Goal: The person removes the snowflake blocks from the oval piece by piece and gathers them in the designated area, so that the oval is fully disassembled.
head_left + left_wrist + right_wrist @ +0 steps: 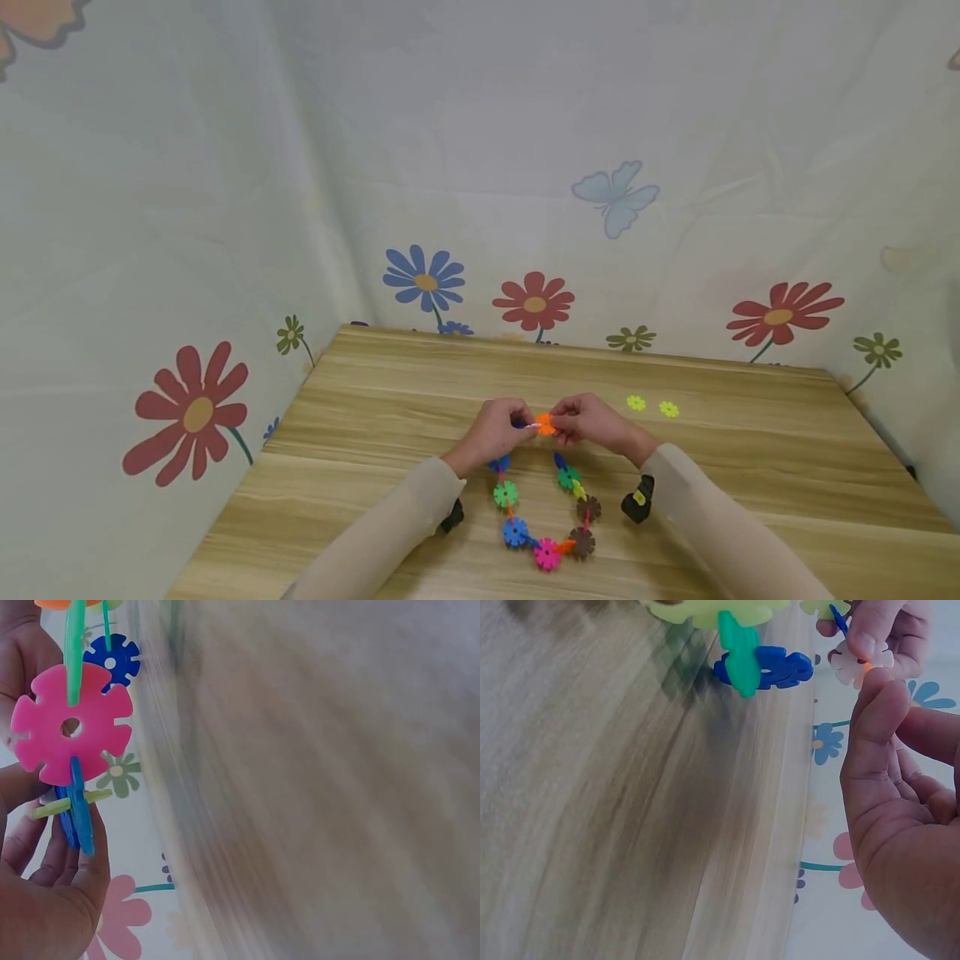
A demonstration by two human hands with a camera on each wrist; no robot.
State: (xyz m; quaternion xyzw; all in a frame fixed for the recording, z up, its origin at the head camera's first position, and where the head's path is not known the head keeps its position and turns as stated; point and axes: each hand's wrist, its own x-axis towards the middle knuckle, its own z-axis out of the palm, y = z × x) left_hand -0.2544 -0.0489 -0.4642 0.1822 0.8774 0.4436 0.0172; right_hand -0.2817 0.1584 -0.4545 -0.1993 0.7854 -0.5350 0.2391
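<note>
Pinching a white notched plastic disc (531, 426), the left hand (493, 435) is positioned above the wood-grain table (420, 375), between its left and right edges. The right hand (596, 423) grips the right side of an orange flower-shaped plastic disc (545, 425) between thumb and fingertips. Both discs adjoin between the hands; fingers partly cover them, so full engagement cannot be determined.

A U-shaped chain (582, 542) of multicoloured notched plastic discs is located on the near side of the hands, its opening facing the table's far edge. A bright pink disc (547, 553) forms the bend. The left branch reaches a blue disc (498, 463) below the left hand; the right branch terminates in a dark blue disc (559, 460), near the right hand but apart from it. Two yellow flower-shaped discs (636, 402) lie flat beyond the right hand, toward the table's far right corner. Behind the far edge hangs a white flower-printed cloth (487, 167).
</note>
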